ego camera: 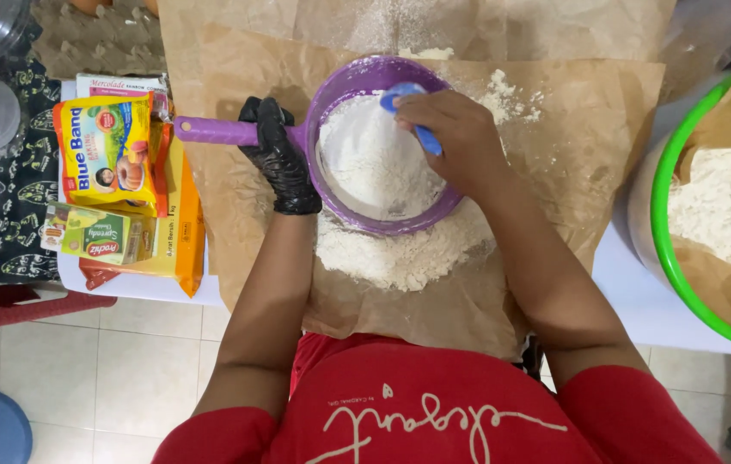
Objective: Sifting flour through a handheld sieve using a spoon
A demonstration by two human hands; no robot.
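Note:
My left hand point(278, 155), in a black glove, grips the handle of a purple sieve point(335, 90) where the handle meets the bowl. The sieve is half full of white flour point(370, 159) and hangs over a heap of sifted flour point(391, 253) on brown paper point(554, 112). My right hand point(455, 137), bare, holds a blue spoon point(400, 96) inside the sieve, its tip at the far rim over the flour.
Left of the paper lie a yellow sachet point(107, 150), a small green box point(94, 234) and an orange packet point(185, 223). A green-rimmed tub point(662, 215) lined with paper and holding flour stands at the right. Egg trays point(99, 43) sit far left.

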